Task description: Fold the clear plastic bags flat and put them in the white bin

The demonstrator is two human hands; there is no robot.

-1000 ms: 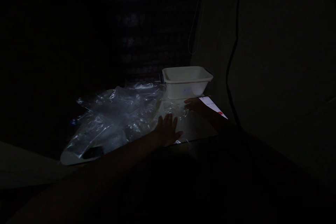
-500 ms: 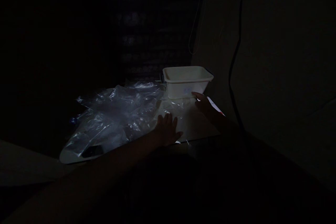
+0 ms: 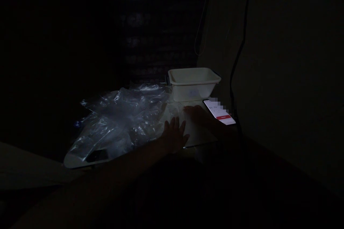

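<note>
The scene is very dark. My left hand (image 3: 175,139) lies palm down near the front edge of a light table (image 3: 199,130), its fingers spread over a flat piece of clear plastic (image 3: 174,109). Just beyond it, to the right, my right hand (image 3: 197,115) reaches across the same plastic with its fingers stretched to the left; they are dim and a little blurred, and nothing shows in them. A crumpled heap of clear plastic bags (image 3: 123,114) covers the left part of the table.
A whitish plastic tub (image 3: 193,91) stands at the back of the table. Beside my right forearm lies a phone (image 3: 219,112) with a lit screen. A dark flat object (image 3: 97,155) sits at the front left. A black cable (image 3: 238,57) hangs along the right wall.
My right hand has moved left and nearer, away from the tub's front, uncovering the lit phone. My left hand stays spread in nearly the same place.
</note>
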